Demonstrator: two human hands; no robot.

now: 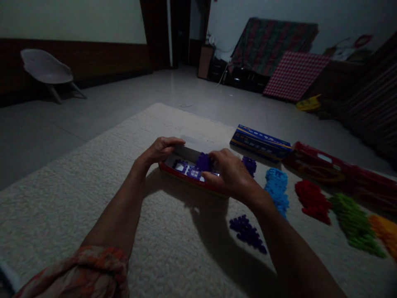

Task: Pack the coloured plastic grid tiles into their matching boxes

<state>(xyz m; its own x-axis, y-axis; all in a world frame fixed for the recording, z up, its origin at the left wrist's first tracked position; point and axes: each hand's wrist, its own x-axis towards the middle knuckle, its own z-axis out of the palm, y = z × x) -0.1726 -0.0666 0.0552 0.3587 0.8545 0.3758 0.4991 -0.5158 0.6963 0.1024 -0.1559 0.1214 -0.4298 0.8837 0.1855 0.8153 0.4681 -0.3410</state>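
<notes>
An open shallow cardboard box (189,179) with red sides rests on the cream textured mat. My left hand (159,150) grips its left end, fingers reaching over the far rim. Purple square notched building pieces (194,172) with window-like centres lie inside. My right hand (228,170) pinches a purple notched building piece (203,162) over the box's right half; the fingers partly cover it. More purple pieces (249,165) sit just behind my right hand. Another purple cluster (247,234) lies on the mat below my right wrist.
Piles of blue (276,190), red (313,200), green (355,223) and orange pieces (386,231) line the right side. Behind them are a blue box (260,142) and a dark red box (328,165). A pale chair (46,68) stands far left.
</notes>
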